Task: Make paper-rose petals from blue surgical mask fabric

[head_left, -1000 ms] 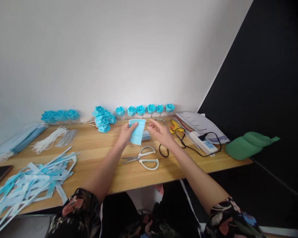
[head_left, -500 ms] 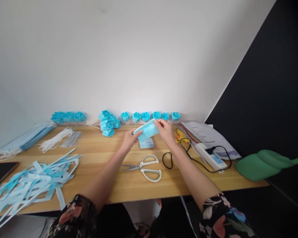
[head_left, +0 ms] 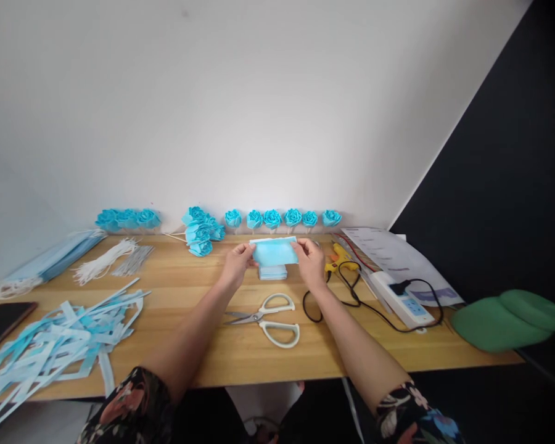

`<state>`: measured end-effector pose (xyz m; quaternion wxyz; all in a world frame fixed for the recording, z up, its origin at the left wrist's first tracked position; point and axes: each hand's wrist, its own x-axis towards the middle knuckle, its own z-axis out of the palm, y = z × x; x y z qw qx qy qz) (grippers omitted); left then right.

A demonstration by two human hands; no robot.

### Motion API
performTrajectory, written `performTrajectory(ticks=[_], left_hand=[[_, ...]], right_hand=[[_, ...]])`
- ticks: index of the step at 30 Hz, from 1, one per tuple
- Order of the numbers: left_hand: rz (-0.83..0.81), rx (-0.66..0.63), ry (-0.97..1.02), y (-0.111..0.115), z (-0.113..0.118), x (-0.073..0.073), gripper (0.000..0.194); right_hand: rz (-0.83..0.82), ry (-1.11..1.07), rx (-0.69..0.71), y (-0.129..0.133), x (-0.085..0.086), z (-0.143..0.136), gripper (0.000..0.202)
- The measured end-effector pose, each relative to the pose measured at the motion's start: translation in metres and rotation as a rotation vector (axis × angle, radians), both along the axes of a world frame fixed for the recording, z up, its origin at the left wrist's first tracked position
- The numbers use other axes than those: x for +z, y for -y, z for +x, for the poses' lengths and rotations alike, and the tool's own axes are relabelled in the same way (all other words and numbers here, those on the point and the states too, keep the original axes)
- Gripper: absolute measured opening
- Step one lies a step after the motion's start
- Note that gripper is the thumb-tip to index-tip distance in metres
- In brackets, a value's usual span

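Note:
A light blue rectangular sheet with a white upper edge is stretched level between my two hands. My left hand pinches its left end, and my right hand pinches its right end. Just below the sheet, a small stack of pale blue pieces lies on the wooden table. Nearer to me are scissors with white handles, their blades slightly apart and pointing left.
Blue flowers line the wall, with a cluster at centre-left. Left are masks, white cords, cut strips and a phone. Right are a yellow glue gun, power strip, papers and green object.
The sheet has gone from tilted to level and flatter. My right hand has moved down, level with my left hand. The view has shifted slightly.

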<state>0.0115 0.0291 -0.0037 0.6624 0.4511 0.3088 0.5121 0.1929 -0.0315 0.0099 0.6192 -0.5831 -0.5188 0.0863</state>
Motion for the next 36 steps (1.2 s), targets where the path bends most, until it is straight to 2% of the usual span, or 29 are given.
performTrajectory(ticks=[14,20,24,27,36], left_hand=[[0.027,-0.008,0.062,0.002,0.005,0.003,0.046],[-0.017,-0.105,0.155,0.005,0.005,0.007,0.043],[-0.039,-0.179,0.228,0.007,0.004,0.014,0.042],[-0.03,-0.19,0.204,0.006,0.002,0.015,0.04],[-0.027,-0.031,0.103,-0.003,-0.001,0.003,0.04]], right_hand=[[0.047,0.171,-0.075,0.003,-0.003,0.0,0.029],[0.049,0.178,-0.07,0.002,-0.002,0.002,0.028],[0.034,0.123,-0.024,0.003,0.001,-0.001,0.029],[0.018,0.07,0.007,0.003,0.001,-0.001,0.03],[-0.104,-0.188,0.292,-0.008,-0.015,0.012,0.031]])
